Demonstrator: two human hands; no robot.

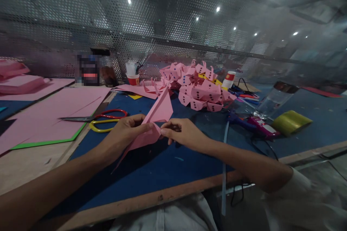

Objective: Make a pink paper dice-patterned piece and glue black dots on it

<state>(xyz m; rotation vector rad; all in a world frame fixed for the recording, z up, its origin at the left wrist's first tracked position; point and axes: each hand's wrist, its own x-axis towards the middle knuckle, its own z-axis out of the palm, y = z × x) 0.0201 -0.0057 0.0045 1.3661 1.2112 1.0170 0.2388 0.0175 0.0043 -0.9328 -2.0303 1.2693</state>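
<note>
A folded piece of pink paper is held up over the blue table surface, slanting from lower left to upper right. My left hand grips it at the middle, thumb on top and fingers behind. The thumb and fingertips of my right hand pinch the paper's right edge, beside a bent flap. Left of my left hand lie scissors with a red and a yellow handle loop, their blades over flat pink sheets.
Pink paper pieces with dark diamond marks are piled behind my hands. At right are a glue gun with a long glue stick, a clear jar and a yellow tape roll. Paper cups stand at the back.
</note>
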